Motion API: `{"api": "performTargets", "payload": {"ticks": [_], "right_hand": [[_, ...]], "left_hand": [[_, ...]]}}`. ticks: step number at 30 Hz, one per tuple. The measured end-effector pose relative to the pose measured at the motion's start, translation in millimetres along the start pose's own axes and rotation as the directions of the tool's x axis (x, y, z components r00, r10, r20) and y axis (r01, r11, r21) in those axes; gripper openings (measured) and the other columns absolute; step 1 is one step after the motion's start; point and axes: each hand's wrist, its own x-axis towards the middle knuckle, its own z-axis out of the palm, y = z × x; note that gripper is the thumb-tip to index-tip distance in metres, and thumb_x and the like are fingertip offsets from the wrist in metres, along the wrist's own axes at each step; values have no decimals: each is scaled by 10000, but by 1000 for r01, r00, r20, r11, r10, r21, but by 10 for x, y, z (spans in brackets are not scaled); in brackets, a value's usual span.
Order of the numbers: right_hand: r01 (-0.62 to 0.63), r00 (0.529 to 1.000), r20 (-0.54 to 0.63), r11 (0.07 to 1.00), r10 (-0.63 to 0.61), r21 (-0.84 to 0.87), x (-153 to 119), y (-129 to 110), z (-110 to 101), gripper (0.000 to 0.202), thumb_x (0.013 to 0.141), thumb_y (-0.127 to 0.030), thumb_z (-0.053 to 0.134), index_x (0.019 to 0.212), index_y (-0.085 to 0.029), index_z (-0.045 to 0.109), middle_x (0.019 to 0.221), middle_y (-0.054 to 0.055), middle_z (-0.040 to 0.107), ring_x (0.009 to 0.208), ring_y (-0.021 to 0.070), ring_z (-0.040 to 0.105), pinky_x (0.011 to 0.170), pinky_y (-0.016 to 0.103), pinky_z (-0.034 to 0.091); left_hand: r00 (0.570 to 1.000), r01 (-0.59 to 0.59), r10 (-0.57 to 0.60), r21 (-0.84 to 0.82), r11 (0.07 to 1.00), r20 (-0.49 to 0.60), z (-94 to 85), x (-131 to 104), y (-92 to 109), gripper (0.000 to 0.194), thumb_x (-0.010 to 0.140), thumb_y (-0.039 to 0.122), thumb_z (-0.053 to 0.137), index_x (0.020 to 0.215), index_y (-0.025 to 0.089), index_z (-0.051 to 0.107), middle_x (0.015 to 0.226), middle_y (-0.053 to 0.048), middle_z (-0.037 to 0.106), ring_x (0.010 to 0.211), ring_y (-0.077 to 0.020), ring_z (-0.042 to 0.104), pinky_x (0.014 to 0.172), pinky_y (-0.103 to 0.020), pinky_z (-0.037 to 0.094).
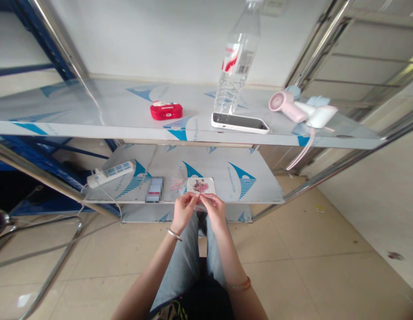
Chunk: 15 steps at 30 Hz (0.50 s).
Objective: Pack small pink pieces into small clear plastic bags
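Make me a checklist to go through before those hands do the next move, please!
1. Hands together: ok. The left hand and right hand meet at the near side of the white square.
2. Pink pattern facing up: ok.
3. Something small pinched between the hands: cannot tell, too small to see.
4. Square resting flat on the shelf: cannot tell, hands cover its near edge.
5. Bottle out of the way: ok, standing on the upper shelf.
6. Power strip apart from the hands: ok, off to the left.

On upper shelf [116, 104], from left: case [166, 112], phone [240, 123] before bottle [236, 66], fan [289, 107]; on lower shelf [220, 160], power strip [110, 174], square [200, 185].
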Motion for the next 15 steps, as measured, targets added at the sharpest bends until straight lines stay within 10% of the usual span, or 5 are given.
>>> {"api": "performTargets", "payload": {"ticks": [15], "right_hand": [[-72, 997, 7, 997, 73, -27, 47, 96, -351, 347, 720, -529, 683, 753, -187, 732, 770, 56, 707, 753, 209, 629, 689, 310, 483]], "left_hand": [[993, 108, -107, -17, 994, 52, 128, 60, -301, 357, 726, 497, 689, 742, 140, 703, 710, -50, 711, 530, -161, 649, 501, -245, 497]]}}
